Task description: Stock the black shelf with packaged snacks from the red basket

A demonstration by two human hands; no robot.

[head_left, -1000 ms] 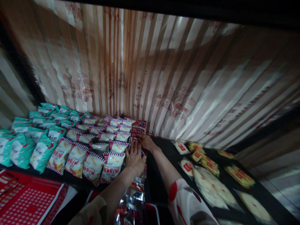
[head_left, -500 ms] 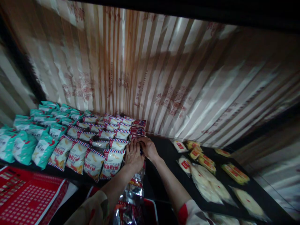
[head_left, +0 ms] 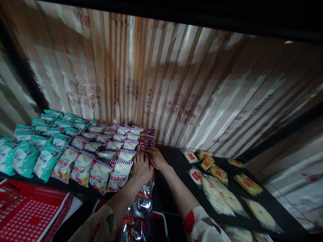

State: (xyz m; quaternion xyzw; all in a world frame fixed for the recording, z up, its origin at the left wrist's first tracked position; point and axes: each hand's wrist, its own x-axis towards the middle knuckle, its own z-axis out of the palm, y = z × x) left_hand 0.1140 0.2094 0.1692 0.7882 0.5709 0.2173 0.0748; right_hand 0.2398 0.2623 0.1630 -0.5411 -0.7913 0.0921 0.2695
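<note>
My left hand [head_left: 141, 168] lies with its fingers stretched along a row of dark red snack packets, beside the white snack bags [head_left: 118, 175]. Close against it, my right hand [head_left: 156, 158] bends its fingers over the upper edge of a dark red packet [head_left: 145, 146] and grips it. More packets of the same kind [head_left: 147, 133] stand behind, toward the back wall. Below my wrists, shiny silver-and-red packets [head_left: 142, 203] run down to the shelf's front edge; my left forearm partly covers them.
Teal bags [head_left: 45, 158] fill the shelf's left end. On the right lie flat clear-wrapped pale rounds [head_left: 217, 195] and yellow packs [head_left: 248, 184]. A red basket [head_left: 32, 208] is at lower left. Printed, pleated sheeting [head_left: 156, 74] forms the back.
The view has shifted slightly. My right hand has moved a little toward the back along the red packets, and my left hand stays close beside it.
</note>
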